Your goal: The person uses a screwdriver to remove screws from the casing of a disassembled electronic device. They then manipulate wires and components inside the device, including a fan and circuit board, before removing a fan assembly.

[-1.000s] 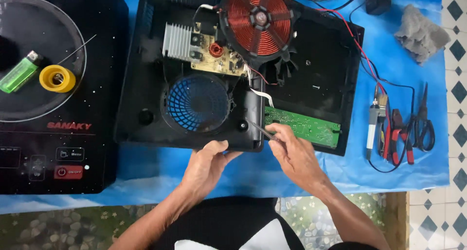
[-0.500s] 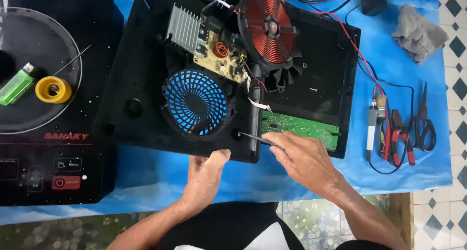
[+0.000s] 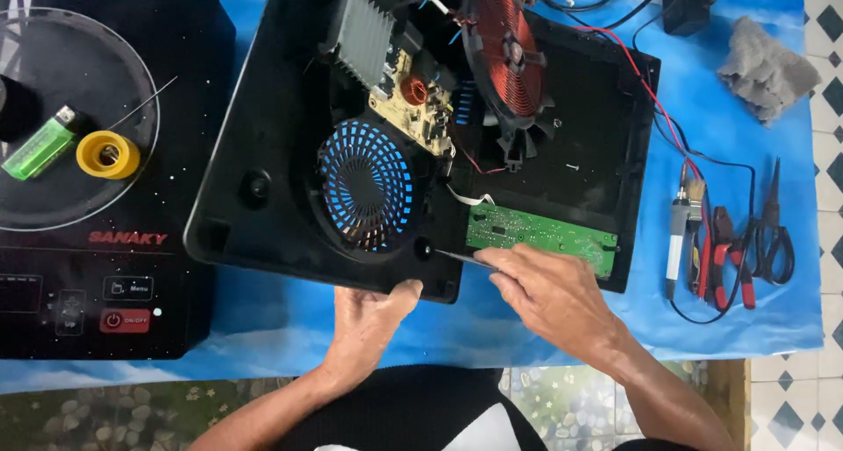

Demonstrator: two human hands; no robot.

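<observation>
Casing [image 3: 263, 135] of the opened black cooker lies tilted on the blue cloth [image 3: 702, 126], its near edge hanging toward you. Your left hand [image 3: 369, 324] cups that near edge, thumb up on the rim, fingers curled under. Your right hand [image 3: 553, 297] pinches a thin metal tool [image 3: 465, 257], tip just short of a screw hole beside the blue fan [image 3: 367, 186], with the green circuit board [image 3: 540, 234] just right of it. Pliers and scissors [image 3: 746, 245] lie well right of the casing; bare cloth between.
</observation>
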